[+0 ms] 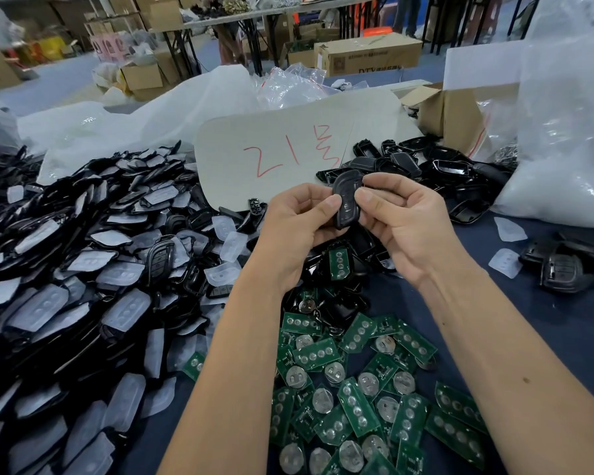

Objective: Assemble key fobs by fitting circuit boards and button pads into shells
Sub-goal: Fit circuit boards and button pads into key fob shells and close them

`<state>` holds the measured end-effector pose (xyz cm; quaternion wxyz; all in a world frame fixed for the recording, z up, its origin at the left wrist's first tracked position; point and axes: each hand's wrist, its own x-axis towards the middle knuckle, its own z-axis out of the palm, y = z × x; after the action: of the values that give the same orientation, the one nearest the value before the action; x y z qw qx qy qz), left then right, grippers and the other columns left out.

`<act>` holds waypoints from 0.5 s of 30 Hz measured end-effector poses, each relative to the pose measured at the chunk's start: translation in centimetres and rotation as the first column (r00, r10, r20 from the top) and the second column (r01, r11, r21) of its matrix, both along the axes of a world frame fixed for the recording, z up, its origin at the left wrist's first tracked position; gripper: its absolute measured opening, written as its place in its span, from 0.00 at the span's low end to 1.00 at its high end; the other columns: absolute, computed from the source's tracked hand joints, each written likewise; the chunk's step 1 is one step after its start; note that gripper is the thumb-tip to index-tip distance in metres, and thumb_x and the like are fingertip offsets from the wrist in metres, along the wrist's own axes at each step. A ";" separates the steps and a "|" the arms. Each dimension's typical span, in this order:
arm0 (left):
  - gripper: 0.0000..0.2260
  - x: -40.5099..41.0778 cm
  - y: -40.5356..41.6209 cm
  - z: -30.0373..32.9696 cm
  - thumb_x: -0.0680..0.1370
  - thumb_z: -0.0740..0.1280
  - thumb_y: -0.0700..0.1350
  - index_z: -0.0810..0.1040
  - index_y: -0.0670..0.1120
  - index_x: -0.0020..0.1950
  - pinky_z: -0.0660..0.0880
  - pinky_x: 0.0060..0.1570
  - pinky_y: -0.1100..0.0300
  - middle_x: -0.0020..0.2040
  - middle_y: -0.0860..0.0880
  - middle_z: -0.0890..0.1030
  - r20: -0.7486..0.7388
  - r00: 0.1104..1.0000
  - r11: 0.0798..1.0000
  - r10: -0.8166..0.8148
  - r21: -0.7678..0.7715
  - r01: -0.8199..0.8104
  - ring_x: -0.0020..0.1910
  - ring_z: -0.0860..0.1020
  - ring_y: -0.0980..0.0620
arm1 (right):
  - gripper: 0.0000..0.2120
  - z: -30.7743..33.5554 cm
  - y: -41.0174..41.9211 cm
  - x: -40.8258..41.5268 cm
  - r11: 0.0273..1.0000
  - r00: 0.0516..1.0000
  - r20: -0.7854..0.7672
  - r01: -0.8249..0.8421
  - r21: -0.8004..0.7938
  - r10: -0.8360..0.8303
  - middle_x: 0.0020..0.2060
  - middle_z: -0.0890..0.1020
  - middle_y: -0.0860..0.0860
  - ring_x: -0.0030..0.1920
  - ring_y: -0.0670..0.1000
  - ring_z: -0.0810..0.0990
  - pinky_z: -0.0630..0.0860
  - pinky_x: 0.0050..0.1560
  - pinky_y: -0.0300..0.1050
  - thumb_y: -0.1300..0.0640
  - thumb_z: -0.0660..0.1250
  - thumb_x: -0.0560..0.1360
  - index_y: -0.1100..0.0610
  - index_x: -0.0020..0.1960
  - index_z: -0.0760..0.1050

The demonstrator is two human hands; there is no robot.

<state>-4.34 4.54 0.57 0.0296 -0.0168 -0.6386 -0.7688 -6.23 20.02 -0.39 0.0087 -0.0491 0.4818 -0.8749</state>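
Now the black key fob (346, 200) is held up over the table (546, 323), between both hands. To do this step well, I think the two thumbs should press evenly along the edge, so the shell closes without bending the board inside. The left hand (300, 217) grips the fob from its side, thumb on the front. The right hand (396, 217) pinches the other side, fingers curled behind. Green circuit boards (357, 399) lie below, and clear button pads (124, 310) are piled at left.

Both hands, left hand (297, 221) and right hand (396, 217), pinched a black key fob shell (346, 200) above green circuit boards (357, 389).
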 end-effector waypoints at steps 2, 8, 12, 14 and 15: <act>0.03 -0.1 0.1 0.1 0.81 0.69 0.36 0.81 0.41 0.48 0.82 0.43 0.56 0.44 0.40 0.83 -0.050 0.997 0.996 0.065 -0.062 -0.068 0.44 0.82 0.47 | 0.09 -0.1 -0.4 0.0 0.998 0.998 -0.018 0.053 0.037 -0.053 0.42 0.88 0.56 0.43 0.51 0.87 0.83 0.45 0.42 0.68 0.74 0.73 0.61 0.52 0.81; 0.04 -0.6 0.4 0.1 0.77 0.72 0.36 0.80 0.45 0.46 0.75 0.41 0.63 0.39 0.51 0.80 -0.430 0.888 0.730 0.162 -0.553 -0.401 0.39 0.77 0.58 | 0.11 -0.4 -1.8 0.4 0.982 0.990 -0.045 0.140 0.126 -0.135 0.45 0.89 0.54 0.48 0.50 0.88 0.83 0.49 0.42 0.63 0.78 0.74 0.60 0.56 0.82; 0.05 -0.2 0.8 0.3 0.75 0.69 0.34 0.77 0.43 0.44 0.73 0.40 0.56 0.41 0.52 0.76 -0.588 0.808 0.568 0.035 -0.654 -0.500 0.39 0.73 0.52 | 0.12 -0.2 -2.3 0.7 0.992 0.994 -0.027 0.111 0.053 -0.110 0.50 0.88 0.59 0.52 0.56 0.88 0.84 0.54 0.49 0.66 0.77 0.74 0.63 0.57 0.83; 0.05 -0.1 1.0 0.4 0.75 0.69 0.35 0.78 0.44 0.44 0.73 0.40 0.55 0.40 0.53 0.76 -0.619 0.785 0.541 0.022 -0.653 -0.530 0.39 0.73 0.52 | 0.12 -0.1 -2.1 0.8 0.996 0.996 -0.022 0.091 0.006 -0.091 0.51 0.88 0.60 0.52 0.55 0.87 0.84 0.54 0.47 0.67 0.75 0.75 0.64 0.58 0.82; 0.04 -0.2 0.9 0.5 0.75 0.70 0.35 0.79 0.44 0.44 0.74 0.41 0.54 0.41 0.53 0.76 -0.621 0.784 0.548 0.016 -0.651 -0.526 0.39 0.74 0.53 | 0.12 -0.1 -2.0 0.8 0.997 0.996 -0.021 0.082 -0.006 -0.082 0.52 0.88 0.60 0.53 0.56 0.87 0.83 0.55 0.48 0.67 0.75 0.75 0.63 0.58 0.82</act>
<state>-4.50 5.48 1.06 0.3246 -0.1429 -0.8691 -0.3447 -5.47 18.04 -0.46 -0.0324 -0.0388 0.4814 -0.8751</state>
